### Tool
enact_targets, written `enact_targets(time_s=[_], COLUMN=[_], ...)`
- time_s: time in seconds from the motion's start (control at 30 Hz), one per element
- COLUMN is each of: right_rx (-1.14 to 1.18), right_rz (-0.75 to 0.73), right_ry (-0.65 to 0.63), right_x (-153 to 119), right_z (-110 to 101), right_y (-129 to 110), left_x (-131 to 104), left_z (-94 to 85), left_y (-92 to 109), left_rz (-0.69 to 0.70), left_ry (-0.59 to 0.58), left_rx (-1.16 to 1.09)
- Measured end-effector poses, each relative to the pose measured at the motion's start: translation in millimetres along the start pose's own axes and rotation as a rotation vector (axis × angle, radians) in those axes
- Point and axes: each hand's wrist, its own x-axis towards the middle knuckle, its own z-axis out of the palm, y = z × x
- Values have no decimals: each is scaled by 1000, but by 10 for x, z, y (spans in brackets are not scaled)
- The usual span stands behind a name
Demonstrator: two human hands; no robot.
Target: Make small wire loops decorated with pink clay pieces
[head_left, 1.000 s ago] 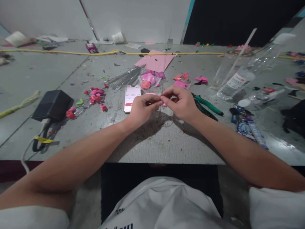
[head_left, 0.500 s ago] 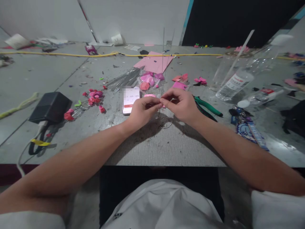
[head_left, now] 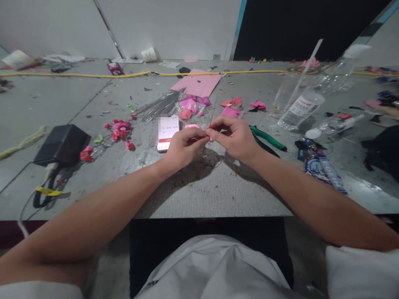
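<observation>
My left hand (head_left: 187,147) and my right hand (head_left: 232,135) meet fingertip to fingertip above the grey table (head_left: 187,199). Both pinch thin wire, faint and blurred, whose ends are hard to make out. A lit phone (head_left: 167,133) lies just left of my left hand. Behind the fingers are a pink piece (head_left: 191,126) and small bags of pink and purple clay (head_left: 190,104). Green-handled pliers (head_left: 269,139) rest by my right wrist. Red and pink flower pieces (head_left: 120,129) on wire lie to the left.
A black power adapter (head_left: 62,145) with a cable stands at left. Plastic bottles (head_left: 301,109), a clear cup with a straw (head_left: 286,93) and keychains (head_left: 321,166) are at right. A yellow cord (head_left: 124,75) crosses behind pink paper (head_left: 199,83) and a bundle of wires (head_left: 162,104).
The view has shifted slightly. My hands stay together at the fingertips; the long upright wire ends seen above them earlier are now barely visible.
</observation>
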Motion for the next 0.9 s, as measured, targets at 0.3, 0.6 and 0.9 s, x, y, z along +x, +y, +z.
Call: enact_targets(time_s=[0.3, 0.6, 0.9], right_rx=[51, -18, 74], right_rz=[17, 42, 53], right_ry=[27, 304, 430], right_x=[92, 127, 187], right_z=[-147, -439, -612], right_y=[-65, 93, 172], left_x=[-26, 12, 17], left_z=[1, -90, -121], left_y=[-14, -29, -75], left_rz=[-19, 119, 89], left_ry=[-34, -191, -162], left_rx=[-30, 418, 456])
